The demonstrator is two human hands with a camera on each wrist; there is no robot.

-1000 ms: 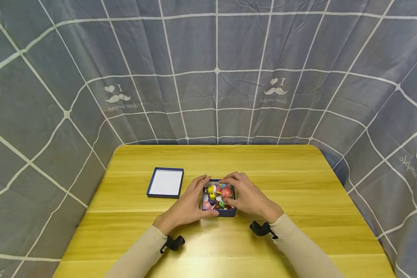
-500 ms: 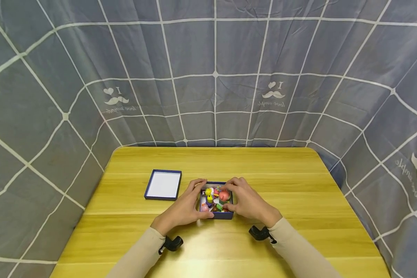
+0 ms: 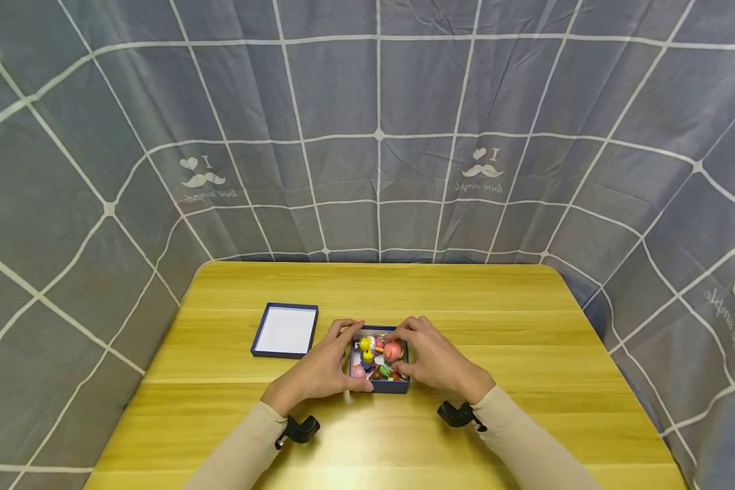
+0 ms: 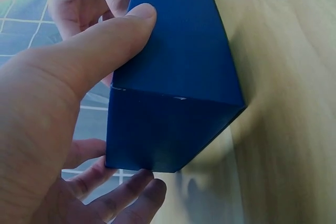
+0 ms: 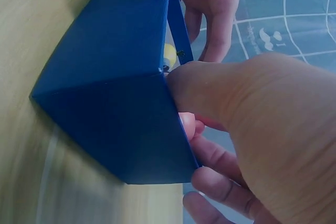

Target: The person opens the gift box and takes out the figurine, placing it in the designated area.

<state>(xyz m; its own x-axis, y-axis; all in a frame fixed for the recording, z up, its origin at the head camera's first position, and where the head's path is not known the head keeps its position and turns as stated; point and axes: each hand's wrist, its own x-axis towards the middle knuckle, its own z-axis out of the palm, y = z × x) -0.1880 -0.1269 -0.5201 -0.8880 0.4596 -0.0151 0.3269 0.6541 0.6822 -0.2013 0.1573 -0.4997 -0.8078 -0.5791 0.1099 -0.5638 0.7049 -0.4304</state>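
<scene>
A small dark blue box (image 3: 390,387) with upright walls stands on the table, packed with colourful toy figures. My left hand (image 3: 321,364) grips its left side, the thumb on the front wall (image 4: 168,45) and the fingers round at the back. Over the right side, my right hand (image 3: 437,361) dips thumb and fingers inside, curled round a round coral-red toy figure (image 3: 393,351). In the right wrist view a bit of that red figure (image 5: 187,123) shows between the fingers. Beside it lie a yellow-headed figure (image 3: 367,345), a pink piece (image 3: 358,372) and a green-topped piece (image 3: 384,371).
To the left of the box a blue-rimmed lid (image 3: 286,329) lies with its white inside up. The wooden table (image 3: 496,299) has rounded far corners. A grey checked curtain (image 3: 337,163) hangs around its back and sides.
The whole head view has shifted slightly, putting the table a little lower in frame. Both hands keep their places at the box; the right fingers stay at the red figure.
</scene>
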